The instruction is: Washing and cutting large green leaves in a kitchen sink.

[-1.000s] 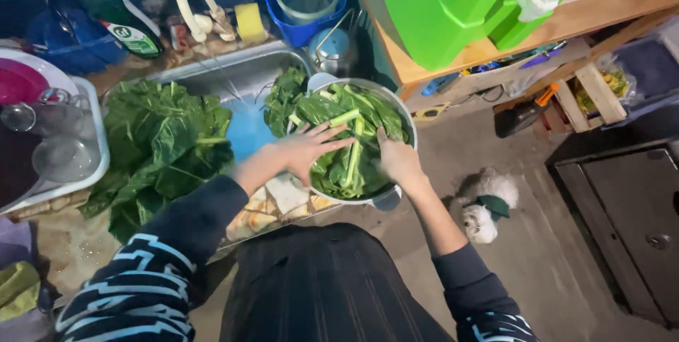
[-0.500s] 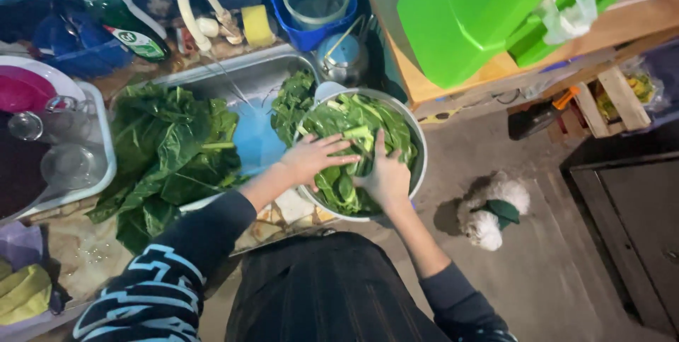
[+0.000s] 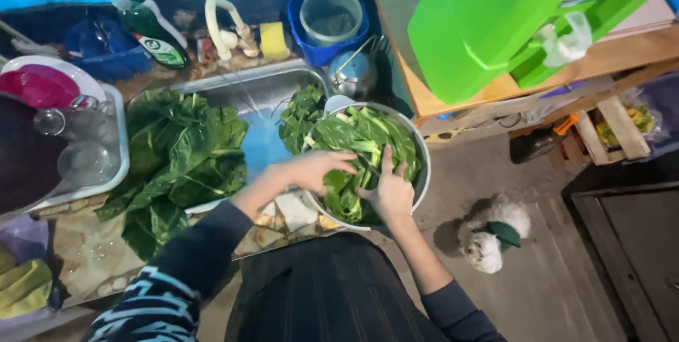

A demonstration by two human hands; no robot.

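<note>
Nearest the camera: dark skirt or apron over the lap, left sleeve patterned in blue and black, right sleeve plain dark.

Right hand lies flat on the cut greens, fingers spread and pointing far, palm down; open, pressing rather than gripping. Left hand reaches in from the left, fingers loosely extended over the same greens, touching the leaves at the near-left of the heap; open, nothing pinched that I can see.

The greens fill a round metal bowl, which sits at the right end of the counter, its near rim overhanging the edge above the lap. Leaves are chopped, with pale stems mixed in.

On the floor to the right of the bowl: a small white dog with a green piece on its back.

Left of the bowl, on the counter: a large pile of whole leaves, spilling over the near edge of the metal sink. A smaller bunch of leaves lies in the sink, just beside the bowl's far-left rim.

Far left: a dish rack with glasses and a pink lid.

Far side: a green bottle, a yellow sponge, a blue tub holding a clear container, a metal kettle. Far right: a big green container on a wooden shelf.
</note>
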